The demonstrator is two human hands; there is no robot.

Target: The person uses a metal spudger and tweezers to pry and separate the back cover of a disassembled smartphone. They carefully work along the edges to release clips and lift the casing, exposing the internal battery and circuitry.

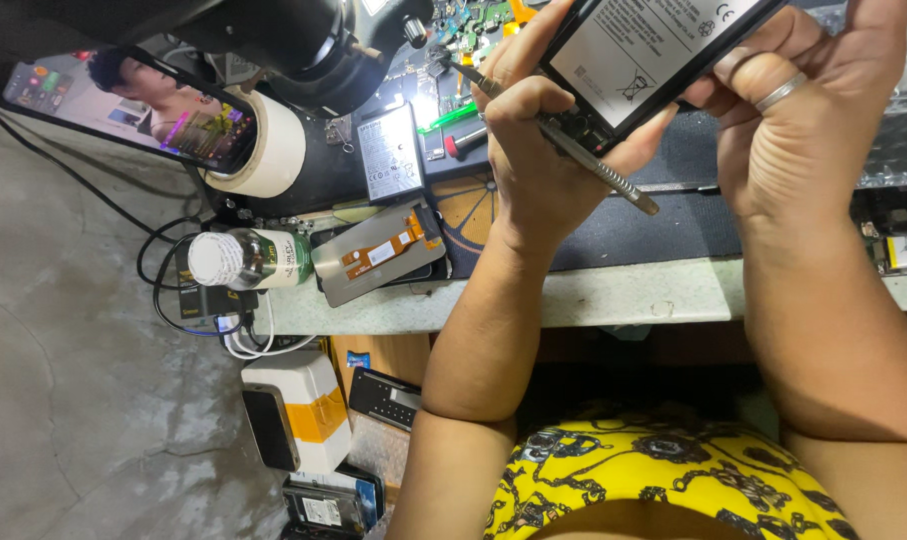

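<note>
Metal tweezers [563,140] pinched in left hand [533,150], probing opened phone [653,50] gripped by right hand [803,110]; steady tip needed.

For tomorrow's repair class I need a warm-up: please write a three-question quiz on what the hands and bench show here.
1. True or false: the left hand grips a thin metal tool.
2. What does the right hand hold up? A) roll of tape B) opened phone with its battery showing C) bottle
3. Name the white-capped thing lying near the bench's left edge.

Key:
1. True.
2. B: the opened phone, battery side showing.
3. A small bottle, lying beside a detached phone screen.
</note>
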